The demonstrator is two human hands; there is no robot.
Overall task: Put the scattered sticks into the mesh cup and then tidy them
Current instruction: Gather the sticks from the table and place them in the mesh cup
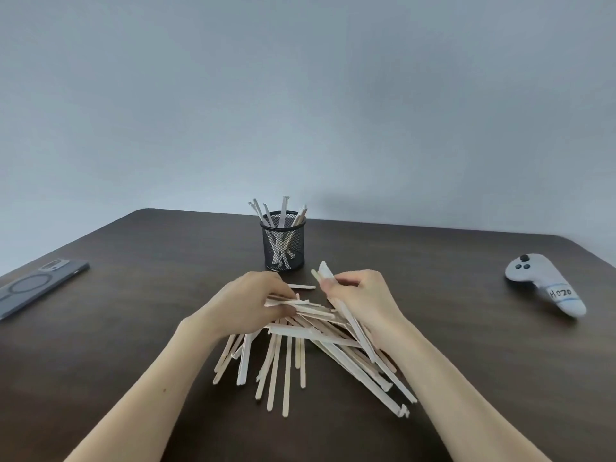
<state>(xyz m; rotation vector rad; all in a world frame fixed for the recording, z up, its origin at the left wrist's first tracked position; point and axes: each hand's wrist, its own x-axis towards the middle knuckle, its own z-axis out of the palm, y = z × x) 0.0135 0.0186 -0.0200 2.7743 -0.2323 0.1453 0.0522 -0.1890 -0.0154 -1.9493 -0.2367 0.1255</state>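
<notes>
A black mesh cup point(283, 248) stands upright on the dark wooden table point(133, 328), with several pale wooden sticks leaning inside it. Just in front of it lies a loose heap of scattered sticks point(300, 355), some in white paper sleeves. My left hand point(248, 303) rests on the heap's upper left, fingers pinched around a few sticks. My right hand point(358, 298) is at the heap's upper right, closed on a small bundle of sticks point(325, 273) whose ends poke up toward the cup. One single stick point(301, 287) lies between my hands.
A phone in a grey case point(36, 286) lies face down at the table's left edge. A white handheld controller point(546, 283) with a handwritten label lies at the right. A plain grey wall stands behind the table.
</notes>
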